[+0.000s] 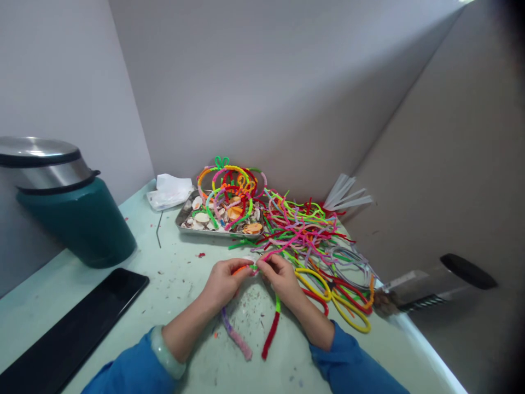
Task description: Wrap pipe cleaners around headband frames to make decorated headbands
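Both of my hands meet over the table, pinching a multicoloured pipe-cleaner band. My left hand (225, 279) is closed on its orange part, and a purple-and-pink end (238, 340) hangs below. My right hand (281, 274) pinches near the green part beside it; a green-and-red end (270, 335) hangs under that hand. A bright pink pipe cleaner (283, 246) runs from the right fingertips up toward the pile. What exactly lies between the fingertips is small and partly hidden.
Behind my hands, a metal tray (217, 234) holds shells and pipe-cleaner hoops. Loose pipe cleaners (303, 224) heap to the right, with white strips (346, 192) behind. On the left are a teal tumbler (82, 219), a black phone (82, 328), a tissue pack (170, 191) and a hex key (158, 230).
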